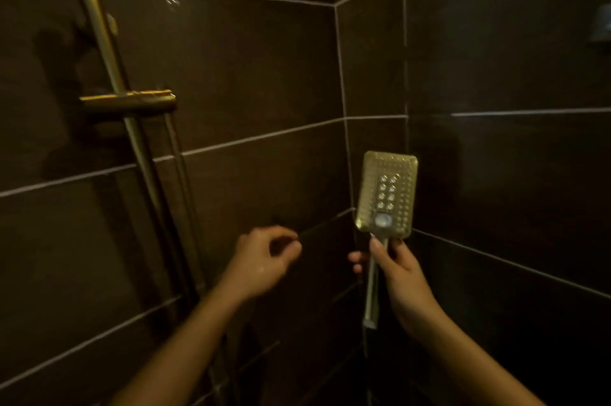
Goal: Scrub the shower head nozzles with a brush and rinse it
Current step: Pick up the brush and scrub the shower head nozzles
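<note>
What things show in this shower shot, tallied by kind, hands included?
Hands: 2, the left hand curled with nothing visible in it, and the right hand gripping the handle
Shower heads: 1, the gold shower head, nozzle face toward the camera
Slide rails: 1, the rail with its bracket, on the left wall
Brushes: 0 in view
Total: 4

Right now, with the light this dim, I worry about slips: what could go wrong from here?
1. The right hand holds the shower head only by its thin handle; if wet, it could slip and strike the tiles.
2. No brush can be made out in the left hand, whose fingers are pinched; a thin tool could miss nozzles.
3. The nozzle face points at the person, so rinsing might spray them.
</note>
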Demonstrator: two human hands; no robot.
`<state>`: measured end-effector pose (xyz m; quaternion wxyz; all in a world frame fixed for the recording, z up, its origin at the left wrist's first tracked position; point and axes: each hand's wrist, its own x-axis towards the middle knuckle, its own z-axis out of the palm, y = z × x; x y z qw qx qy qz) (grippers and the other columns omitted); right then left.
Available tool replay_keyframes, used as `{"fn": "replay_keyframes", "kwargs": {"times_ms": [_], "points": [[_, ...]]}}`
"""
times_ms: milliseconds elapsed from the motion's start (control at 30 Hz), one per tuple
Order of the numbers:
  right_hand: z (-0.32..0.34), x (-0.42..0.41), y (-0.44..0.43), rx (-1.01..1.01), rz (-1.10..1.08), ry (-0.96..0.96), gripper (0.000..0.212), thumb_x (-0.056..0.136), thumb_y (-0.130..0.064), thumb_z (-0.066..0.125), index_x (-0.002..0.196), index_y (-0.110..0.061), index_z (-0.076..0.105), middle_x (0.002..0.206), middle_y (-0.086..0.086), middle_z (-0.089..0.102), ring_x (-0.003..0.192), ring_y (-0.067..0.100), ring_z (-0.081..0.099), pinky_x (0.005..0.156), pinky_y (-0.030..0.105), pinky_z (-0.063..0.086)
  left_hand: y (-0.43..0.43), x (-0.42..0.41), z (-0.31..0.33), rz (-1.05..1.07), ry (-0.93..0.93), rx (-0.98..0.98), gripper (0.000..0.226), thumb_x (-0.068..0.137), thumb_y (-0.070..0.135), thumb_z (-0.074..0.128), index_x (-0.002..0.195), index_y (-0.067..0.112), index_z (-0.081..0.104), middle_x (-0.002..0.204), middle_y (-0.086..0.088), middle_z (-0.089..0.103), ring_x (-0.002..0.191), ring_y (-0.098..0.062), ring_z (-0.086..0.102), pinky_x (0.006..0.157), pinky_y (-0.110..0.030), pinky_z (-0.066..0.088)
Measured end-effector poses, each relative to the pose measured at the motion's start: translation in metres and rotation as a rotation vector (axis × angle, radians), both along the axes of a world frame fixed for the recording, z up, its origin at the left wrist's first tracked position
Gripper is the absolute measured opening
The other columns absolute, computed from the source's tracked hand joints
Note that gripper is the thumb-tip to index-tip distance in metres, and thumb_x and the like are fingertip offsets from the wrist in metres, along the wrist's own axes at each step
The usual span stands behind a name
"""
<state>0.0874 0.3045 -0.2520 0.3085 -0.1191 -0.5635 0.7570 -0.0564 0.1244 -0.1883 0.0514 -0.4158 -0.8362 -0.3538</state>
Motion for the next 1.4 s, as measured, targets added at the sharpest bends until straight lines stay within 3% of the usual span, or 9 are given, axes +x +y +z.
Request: {"fn": "replay_keyframes", "kwargs": {"times_ms": [67, 167, 333, 467, 600, 733, 800, 1033, 1400], "points": [[-0.006, 0.010, 0.009, -0.007, -0.006, -0.010, 0.024, 0.104, -0.023, 0.051, 0.127, -0.020, 0.058, 0.105, 0.016, 0.078, 0.090, 0.022, 0.075, 0.078, 0.031, 0.061, 0.023, 0.035, -0.051, -0.150, -0.358, 0.069, 0.019, 0.091, 0.024, 0.071, 0.110, 0.022, 0.074, 0.100, 0.005, 0.076, 0.096, -0.008, 0.070, 0.080, -0.009, 0.050], [-0.020, 0.022, 0.019, 0.022, -0.026, -0.022, 0.031, 0.105, -0.023, 0.051, 0.133, -0.012, 0.054, 0.114, 0.021, 0.075, 0.097, 0.023, 0.074, 0.086, 0.031, 0.059, 0.055, 0.083, -0.098, -0.283, -0.791, 0.122, 0.010, 0.094, 0.017, 0.067, 0.102, 0.021, 0.071, 0.093, 0.004, 0.075, 0.091, -0.006, 0.072, 0.085, -0.026, 0.057], [-0.040, 0.062, 0.041, 0.079, -0.043, -0.031, 0.027, 0.106, -0.019, 0.048, 0.133, -0.017, 0.052, 0.133, 0.017, 0.064, 0.100, 0.021, 0.075, 0.089, 0.034, 0.059, 0.098, 0.137, -0.130, -0.424, -1.042, 0.189, 0.017, 0.097, 0.003, 0.059, 0.112, 0.004, 0.066, 0.101, -0.011, 0.075, 0.092, -0.026, 0.075, 0.076, -0.033, 0.063], [-0.058, 0.102, 0.059, 0.089, -0.026, -0.114, 0.021, 0.107, -0.017, 0.047, 0.127, -0.022, 0.052, 0.108, 0.007, 0.071, 0.101, 0.023, 0.071, 0.079, 0.035, 0.059, 0.121, 0.166, -0.140, -0.456, -1.098, 0.262, 0.029, 0.093, 0.000, 0.061, 0.118, 0.016, 0.059, 0.104, -0.012, 0.076, 0.086, -0.023, 0.076, 0.069, -0.043, 0.064], [-0.069, 0.149, 0.084, 0.208, -0.059, -0.255, 0.019, 0.106, -0.019, 0.050, 0.124, -0.018, 0.057, 0.109, 0.008, 0.067, 0.097, 0.014, 0.064, 0.086, 0.028, 0.053, 0.141, 0.195, -0.154, -0.600, -1.112, 0.218, 0.041, 0.083, 0.013, 0.072, 0.122, 0.015, 0.060, 0.110, -0.022, 0.073, 0.092, -0.032, 0.075, 0.072, -0.050, 0.063], [-0.084, 0.213, 0.124, 0.405, -0.159, -0.458, 0.035, 0.100, -0.048, 0.054, 0.112, -0.021, 0.071, 0.101, 0.001, 0.073, 0.092, 0.009, 0.066, 0.086, 0.032, 0.054, 0.155, 0.224, -0.176, -0.615, -1.157, 0.148, 0.074, 0.063, 0.042, 0.090, 0.123, 0.012, 0.059, 0.105, -0.026, 0.073, 0.086, -0.039, 0.075, 0.072, -0.047, 0.063], [-0.091, 0.251, 0.149, 0.549, -0.236, -0.614, 0.042, 0.092, -0.058, 0.060, 0.112, -0.024, 0.073, 0.104, 0.001, 0.076, 0.096, 0.013, 0.071, 0.090, 0.038, 0.057, 0.161, 0.237, -0.187, -0.622, -1.154, 0.121, 0.054, 0.078, 0.030, 0.081, 0.124, 0.012, 0.059, 0.107, -0.025, 0.073, 0.088, -0.039, 0.075, 0.076, -0.049, 0.062], [-0.113, 0.362, 0.244, 0.946, -0.595, -1.002, 0.030, 0.096, -0.011, 0.066, 0.126, -0.010, 0.065, 0.119, 0.010, 0.071, 0.105, 0.018, 0.067, 0.096, 0.034, 0.056, 0.173, 0.271, -0.212, -0.589, -1.222, 0.080, 0.036, 0.093, 0.008, 0.065, 0.127, 0.011, 0.055, 0.108, -0.022, 0.074, 0.092, -0.039, 0.074, 0.083, -0.055, 0.061], [-0.118, 0.391, 0.293, 0.970, -0.437, -1.310, 0.029, 0.095, -0.012, 0.066, 0.125, -0.013, 0.068, 0.123, 0.009, 0.069, 0.110, 0.021, 0.067, 0.095, 0.032, 0.054, 0.180, 0.283, -0.219, -0.658, -1.214, -0.021, 0.053, 0.093, 0.003, 0.065, 0.137, 0.022, 0.044, 0.124, -0.014, 0.070, 0.100, -0.042, 0.073, 0.091, -0.061, 0.056]]}}
